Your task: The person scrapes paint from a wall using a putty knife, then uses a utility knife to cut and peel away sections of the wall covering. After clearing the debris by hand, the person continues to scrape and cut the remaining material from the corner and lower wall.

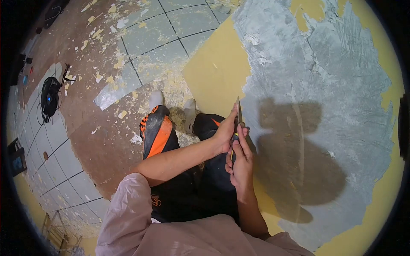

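My right hand (242,164) is closed around the black and yellow handle of a scraper (239,112). Its thin metal blade points away from me, narrow and tapering to a tip in this view. My left hand (226,131) grips the tool farther up, thumb lying along the blade and fingertips showing on its far side. Both hands are close together in front of my knees, beside the wall (316,77). A large grey area of that wall is bare and streaked, with yellow paint around its ragged edges.
Paint flakes (121,114) litter the brown floor (92,141) and grey tiles (149,36). A black bundle with cables and a blue light (49,98) lies at left. My feet in pale socks (156,98) stand near the wall, which carries my shadow.
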Motion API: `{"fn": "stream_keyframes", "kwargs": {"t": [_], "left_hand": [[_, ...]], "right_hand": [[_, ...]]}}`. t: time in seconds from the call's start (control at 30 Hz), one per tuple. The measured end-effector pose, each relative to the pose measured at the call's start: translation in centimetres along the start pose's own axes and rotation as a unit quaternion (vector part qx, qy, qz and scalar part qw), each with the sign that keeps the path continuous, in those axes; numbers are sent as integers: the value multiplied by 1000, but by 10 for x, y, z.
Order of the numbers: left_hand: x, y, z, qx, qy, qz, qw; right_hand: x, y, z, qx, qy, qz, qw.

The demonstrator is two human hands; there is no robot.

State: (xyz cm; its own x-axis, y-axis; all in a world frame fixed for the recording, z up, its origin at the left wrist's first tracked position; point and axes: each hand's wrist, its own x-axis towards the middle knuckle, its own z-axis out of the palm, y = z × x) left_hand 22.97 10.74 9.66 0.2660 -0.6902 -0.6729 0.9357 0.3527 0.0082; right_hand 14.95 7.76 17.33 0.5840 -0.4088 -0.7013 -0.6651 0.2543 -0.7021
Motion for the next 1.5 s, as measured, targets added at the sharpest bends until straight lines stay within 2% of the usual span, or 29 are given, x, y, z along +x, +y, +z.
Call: {"fn": "stream_keyframes", "kwargs": {"t": [0.2, 0.33, 0.4, 0.43, 0.47, 0.5, 0.53, 0.57, 0.6, 0.67, 0.7, 0.73, 0.8, 0.83, 0.87, 0.93, 0.97, 1.07, 1.13, 1.2, 1.27, 1.3, 1.4, 1.43, 1.5], "left_hand": [[-8, -7, 6, 26, 7, 25, 999], [-4, 5, 0, 3, 11, 34, 999], [0, 11, -4, 2, 15, 54, 998], [0, 14, -11, 22, 4, 59, 998], [2, 17, -15, 45, -5, 65, 997], [17, 22, -13, -26, 95, 87, 991], [19, 31, -12, -28, 75, 94, 992], [12, 34, -13, 9, 69, 96, 993], [6, 40, -10, 43, 58, 105, 992], [-4, 21, -6, 66, 35, 80, 994], [-11, 6, -3, 76, 56, 64, 993], [-11, -8, 0, 61, 49, 64, 995], [-2, -14, 1, 46, 42, 52, 997], [1, -6, -4, 54, 48, 76, 994], [6, 5, -8, 65, 54, 97, 992], [7, 11, -5, 40, 62, 97, 992], [3, 8, -2, 70, 66, 96, 991], [13, 2, -5, 93, 47, 94, 990], [22, 15, -14, 64, 57, 130, 988], [14, 27, -9, 48, 66, 121, 989], [-7, 8, 4, 100, 35, 117, 987], [6, -4, -2, 108, 45, 91, 989], [14, 16, -11, 51, 53, 87, 993], [11, 20, -11, 54, 45, 73, 995], [4, 11, -2, 72, 51, 91, 992]], "right_hand": [[-11, 12, -1, -35, 16, -71, 997], [5, 19, 1, -56, 3, -63, 996], [31, 52, -1, -249, 17, -263, 932], [26, 43, 11, -175, 6, -207, 963], [29, 25, 18, -173, 6, -204, 964], [37, 4, 23, -86, -20, -107, 990], [41, -9, 25, 2, -46, -10, 999], [46, -13, 26, -104, -40, -11, 994], [45, -7, 29, -105, -47, -25, 993], [26, 35, 17, -243, 27, -233, 941], [16, 51, 8, -132, 15, -201, 971], [10, 47, 5, -132, 12, -203, 970], [-1, 35, -3, -80, 26, -79, 993], [10, 28, -1, -54, 0, -85, 995], [26, 36, -1, -104, -8, -145, 984], [19, 32, 14, -99, 13, -79, 992], [15, 31, 11, -99, 10, -79, 992], [20, 32, 2, -50, 18, -123, 991], [46, 33, 5, -111, -32, -192, 975], [40, 26, 19, -109, -26, -222, 968], [12, 31, 9, -120, 9, -160, 980], [17, 48, -2, -40, 11, -162, 986], [23, 34, 15, -121, 10, -173, 977], [21, 33, 22, -129, 17, -147, 980], [18, 38, 15, -100, 20, -153, 983]]}}
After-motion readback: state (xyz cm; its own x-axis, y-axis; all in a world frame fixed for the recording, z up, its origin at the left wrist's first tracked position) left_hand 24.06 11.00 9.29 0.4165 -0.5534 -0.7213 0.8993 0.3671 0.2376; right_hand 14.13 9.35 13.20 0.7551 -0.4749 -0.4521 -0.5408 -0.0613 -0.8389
